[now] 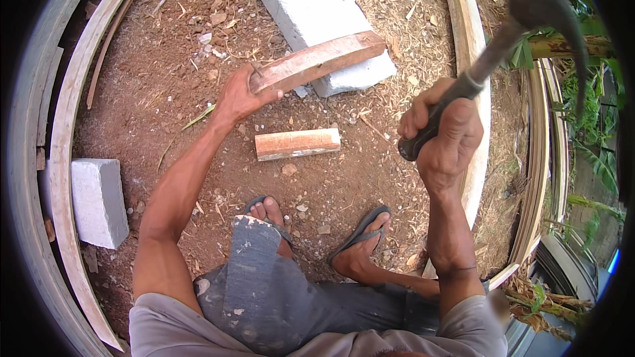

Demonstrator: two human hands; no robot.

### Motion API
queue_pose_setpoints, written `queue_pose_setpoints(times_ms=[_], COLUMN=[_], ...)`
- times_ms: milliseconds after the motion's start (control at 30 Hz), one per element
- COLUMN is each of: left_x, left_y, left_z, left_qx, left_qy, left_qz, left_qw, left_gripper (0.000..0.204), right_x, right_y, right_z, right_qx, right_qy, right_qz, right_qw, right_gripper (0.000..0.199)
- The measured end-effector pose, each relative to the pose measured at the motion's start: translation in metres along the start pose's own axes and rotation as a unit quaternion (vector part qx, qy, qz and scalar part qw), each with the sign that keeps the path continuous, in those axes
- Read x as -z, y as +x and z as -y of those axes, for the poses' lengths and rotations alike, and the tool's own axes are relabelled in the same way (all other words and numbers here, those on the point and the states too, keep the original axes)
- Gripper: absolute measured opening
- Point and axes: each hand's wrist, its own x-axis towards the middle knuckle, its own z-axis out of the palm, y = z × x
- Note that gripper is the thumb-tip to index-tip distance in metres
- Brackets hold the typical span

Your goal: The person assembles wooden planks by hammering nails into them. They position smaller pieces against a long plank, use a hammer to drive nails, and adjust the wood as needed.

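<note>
My left hand (239,96) grips the near end of a reddish wooden board (317,59). The board's far end rests on a grey concrete block (301,0), and a bent nail sticks up near my fingers. My right hand (444,129) is closed around the dark handle of a claw hammer (529,6), raised high at the upper right, its head above the board. A short reddish wood offcut (297,143) lies on the dirt between my hands. My feet in dark sandals (360,235) stand just below it.
Red dirt with wood chips covers the ground. A second grey concrete block (98,201) sits at the left. Long pale planks (66,112) run along the left, another plank (471,46) along the right. Green plants (595,139) grow at the far right.
</note>
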Motion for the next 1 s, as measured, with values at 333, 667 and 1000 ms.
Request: queue_pose_setpoints(times_ms=[333, 667, 1000], left_x=[-0.002, 0.015, 0.029], left_y=[-0.008, 0.016, 0.015], left_z=[-0.009, -0.022, -0.021], left_qx=[-0.079, 0.026, 0.050], left_qy=[0.070, 0.053, 0.029], left_qz=[-0.018, 0.113, 0.161], left_qw=[0.994, 0.992, 0.985], left_gripper=[0.083, 0.084, 0.083], right_x=[-0.017, 0.000, -0.003], right_y=[-0.025, -0.022, -0.017], right_z=[-0.065, -0.088, -0.050], right_qx=[-0.300, -0.260, -0.205], right_qy=[-0.302, -0.262, -0.163], right_qz=[0.159, 0.089, 0.086], right_qw=[0.891, 0.925, 0.961], right_gripper=[0.046, 0.051, 0.051])
